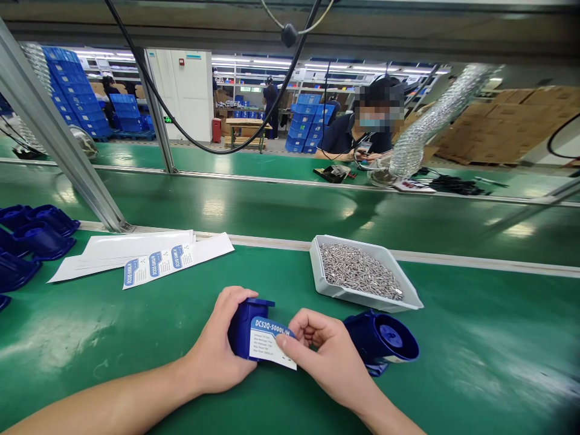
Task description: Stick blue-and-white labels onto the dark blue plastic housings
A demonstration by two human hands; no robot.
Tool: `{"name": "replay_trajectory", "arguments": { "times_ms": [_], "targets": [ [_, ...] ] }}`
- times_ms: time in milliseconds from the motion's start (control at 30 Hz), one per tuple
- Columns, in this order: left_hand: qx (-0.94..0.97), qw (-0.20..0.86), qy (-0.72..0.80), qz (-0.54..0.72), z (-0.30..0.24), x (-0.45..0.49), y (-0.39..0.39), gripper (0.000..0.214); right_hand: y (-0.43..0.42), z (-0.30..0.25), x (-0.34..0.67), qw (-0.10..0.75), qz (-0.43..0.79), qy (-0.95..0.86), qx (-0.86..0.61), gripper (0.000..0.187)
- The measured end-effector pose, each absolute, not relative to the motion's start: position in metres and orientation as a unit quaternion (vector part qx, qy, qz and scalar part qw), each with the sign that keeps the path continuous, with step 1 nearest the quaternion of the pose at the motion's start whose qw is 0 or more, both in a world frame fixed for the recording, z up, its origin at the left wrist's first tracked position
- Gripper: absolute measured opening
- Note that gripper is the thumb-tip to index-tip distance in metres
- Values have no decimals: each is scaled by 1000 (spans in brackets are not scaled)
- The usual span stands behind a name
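Two bare hands work over the green bench in the head view, both on the wearer's side of the white tray (351, 294). To the near left of that tray, the left hand (217, 350) reaches in with its forearm slanting up from the lower left; its grip is wrapped around a blue housing (240, 329), digits spread to the far and near edges. Closer below the tray, the right hand (328, 347) comes from the lower right with fingers curled, its grip pinching the free right end of a label (272, 347) between thumb and fingers. The label's left part lies against the housing.

The housing is dark blue with a flanged upper edge; the label is thin, white and flexible, with a blue band reading "DC52Q-5000L/H". The tray has smooth, shallow walls and holds a heap of small shiny metal pieces (357, 269). Just nearer than the tray sits a second housing (362, 335), tilted, with a rounded mouth. Left of the tray lie flat paper label strips (181, 260); farther left, more blue housings (45, 238) cluster.
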State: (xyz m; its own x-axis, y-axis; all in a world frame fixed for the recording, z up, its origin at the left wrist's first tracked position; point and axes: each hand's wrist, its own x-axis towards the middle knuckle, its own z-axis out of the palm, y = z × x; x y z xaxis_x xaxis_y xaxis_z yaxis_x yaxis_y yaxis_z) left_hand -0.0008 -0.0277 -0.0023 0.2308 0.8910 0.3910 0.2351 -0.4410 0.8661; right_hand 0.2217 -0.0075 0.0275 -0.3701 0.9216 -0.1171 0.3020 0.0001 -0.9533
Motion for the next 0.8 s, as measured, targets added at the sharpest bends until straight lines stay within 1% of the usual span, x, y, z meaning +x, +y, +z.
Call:
{"name": "replay_trajectory", "arguments": {
  "times_ms": [433,600,700,800],
  "targets": [
    [706,345,393,478,-4,-2,-28,83,-6,36,214,295,525,-622,-500,45],
    [707,344,396,474,-3,-2,-28,80,-8,39,212,292,527,-619,-504,44],
    [707,343,392,478,-3,-1,-29,77,-7,37,213,283,501,-641,-508,46],
    [704,342,387,487,-3,-1,-29,73,-2,33,218,269,432,-679,-529,54]
  ]
}}
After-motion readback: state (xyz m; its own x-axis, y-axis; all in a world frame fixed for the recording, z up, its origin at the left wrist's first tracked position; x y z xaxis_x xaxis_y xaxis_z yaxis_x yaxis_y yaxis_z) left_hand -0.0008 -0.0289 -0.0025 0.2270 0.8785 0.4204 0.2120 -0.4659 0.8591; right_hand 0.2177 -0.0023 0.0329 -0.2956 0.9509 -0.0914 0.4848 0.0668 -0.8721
